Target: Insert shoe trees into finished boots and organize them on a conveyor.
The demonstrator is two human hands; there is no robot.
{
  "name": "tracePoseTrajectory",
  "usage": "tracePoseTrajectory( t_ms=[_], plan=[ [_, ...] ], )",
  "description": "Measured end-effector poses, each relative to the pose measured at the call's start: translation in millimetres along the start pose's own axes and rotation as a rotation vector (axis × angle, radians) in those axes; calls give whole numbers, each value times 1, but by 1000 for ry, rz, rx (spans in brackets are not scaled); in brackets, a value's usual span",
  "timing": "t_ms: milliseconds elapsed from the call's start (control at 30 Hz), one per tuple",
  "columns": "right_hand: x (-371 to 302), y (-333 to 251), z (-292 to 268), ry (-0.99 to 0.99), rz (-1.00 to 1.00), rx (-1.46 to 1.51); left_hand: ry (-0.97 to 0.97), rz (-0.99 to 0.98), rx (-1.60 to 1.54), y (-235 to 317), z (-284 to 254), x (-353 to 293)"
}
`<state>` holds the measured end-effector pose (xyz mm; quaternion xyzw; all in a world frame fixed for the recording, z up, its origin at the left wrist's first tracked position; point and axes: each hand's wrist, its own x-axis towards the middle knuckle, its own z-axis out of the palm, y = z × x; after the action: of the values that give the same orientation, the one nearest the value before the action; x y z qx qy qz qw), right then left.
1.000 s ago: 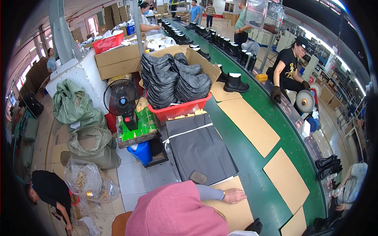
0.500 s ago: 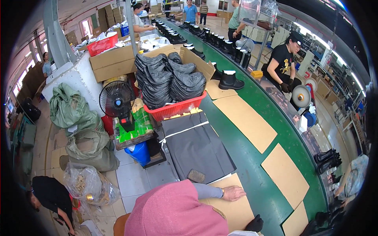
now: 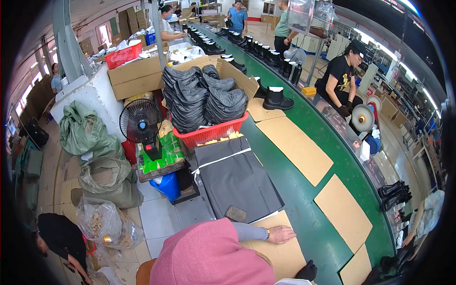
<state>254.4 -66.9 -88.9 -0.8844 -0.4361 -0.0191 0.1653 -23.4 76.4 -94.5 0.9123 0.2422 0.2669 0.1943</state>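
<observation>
tan cardboard sheet (image 3: 279, 254) lies beneath the left hand (image 3: 281, 234), palm down, fingers extended, presumably keeping it flat; dark-gloved right hand (image 3: 308, 271) near its edge, grip cannot be told.

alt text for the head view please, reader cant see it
A hand rests palm-down on a tan cardboard sheet, beside black sheeting crossed by a white strip. More cardboard sheets lie along a green belt, with black boots beyond.

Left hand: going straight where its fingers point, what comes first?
Past the green surface, the left hand would probably meet the next tan cardboard sheet to the right, though depth is unclear.
</observation>
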Motion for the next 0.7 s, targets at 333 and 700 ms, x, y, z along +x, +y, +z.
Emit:
tracePoseTrajectory(
  t_ms=[333,700],
  plan=[
    [1,2,0,-43,-24,-22,50,31,25,-2,4,-1],
    [0,-9,-13,-82,7,-11,14,17,20,1,-1,1]
  ],
)
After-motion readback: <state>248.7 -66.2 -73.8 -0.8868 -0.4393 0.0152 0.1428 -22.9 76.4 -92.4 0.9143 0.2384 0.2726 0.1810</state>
